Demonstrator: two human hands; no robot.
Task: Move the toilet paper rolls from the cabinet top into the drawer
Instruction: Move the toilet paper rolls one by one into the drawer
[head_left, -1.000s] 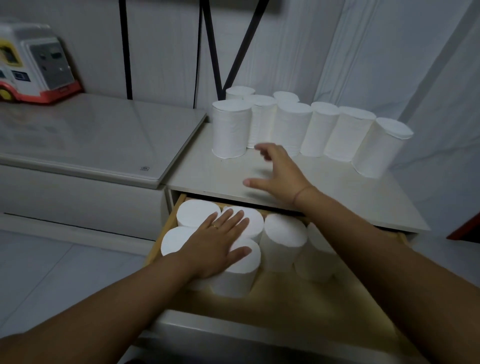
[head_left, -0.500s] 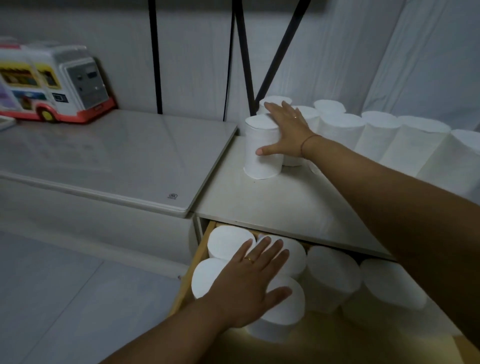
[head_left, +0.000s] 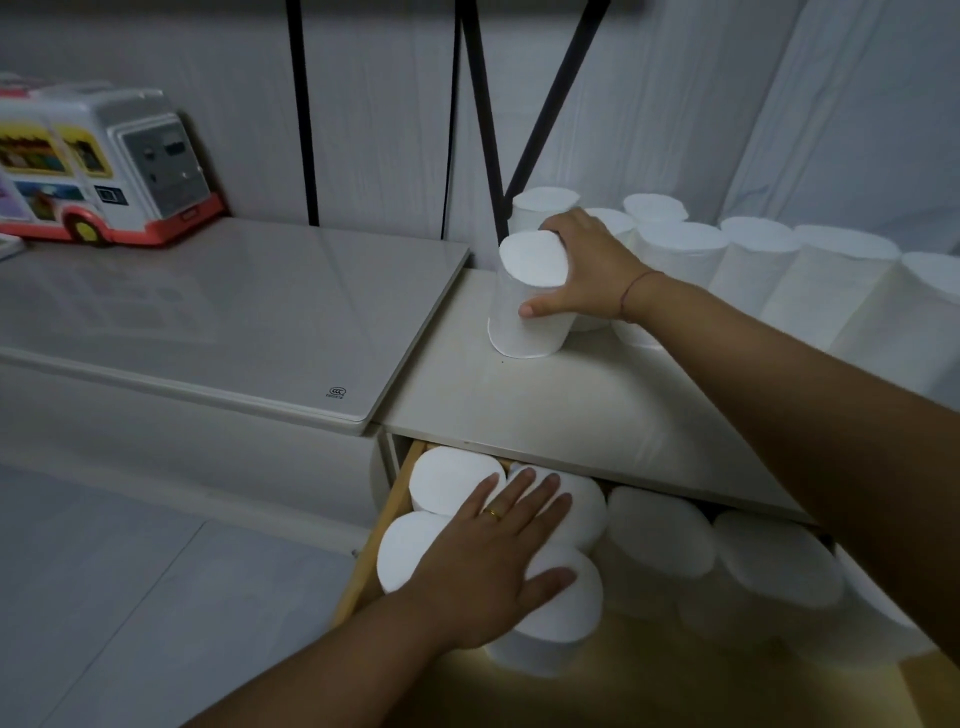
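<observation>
On the cabinet top (head_left: 519, 400), right hand (head_left: 587, 270) grips a roll (head_left: 519, 312).

The cabinet top (head_left: 519, 405) is bare from its front edge to the toilet paper rolls (head_left: 680, 254) crowding its back edge, while in the drawer (head_left: 375, 551) upright rolls (head_left: 660, 530) under the flat left hand (head_left: 493, 561) fill the rear and left side, leaving the front floor open.

1. Your rolls (head_left: 680, 254) are matt white paper.
2. At nine o'clock, the slab (head_left: 208, 312) looks glossy, smooth.
3. At ten o'clock, the toy bus (head_left: 104, 171): shiny plastic.
4. Your drawer wall (head_left: 373, 540): pale wood.
</observation>
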